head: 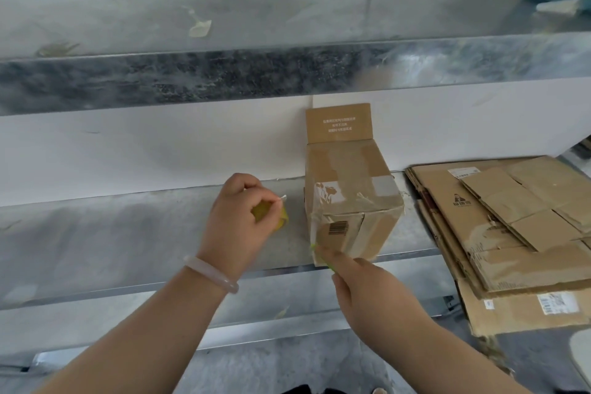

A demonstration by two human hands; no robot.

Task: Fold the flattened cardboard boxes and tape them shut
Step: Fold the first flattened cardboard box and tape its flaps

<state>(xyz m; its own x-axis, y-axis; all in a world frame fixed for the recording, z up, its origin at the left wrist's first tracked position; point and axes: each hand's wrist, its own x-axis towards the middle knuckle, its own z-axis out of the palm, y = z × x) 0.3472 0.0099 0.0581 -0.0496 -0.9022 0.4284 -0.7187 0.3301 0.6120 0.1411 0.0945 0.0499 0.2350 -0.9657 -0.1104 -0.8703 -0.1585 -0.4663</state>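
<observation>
Right hand (361,285) nearest, pinching a thin green tool (331,266) (blurred) at the near bottom corner of the taped box (348,198) on the shelf (128,233); left hand (240,221), just left of it, curled round a yellow tape roll (283,221).

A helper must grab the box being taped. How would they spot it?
On the lower metal shelf, just left of the stack of flat cardboard, stands the box. It alone is folded up and taped, with one flap standing upright.
</observation>
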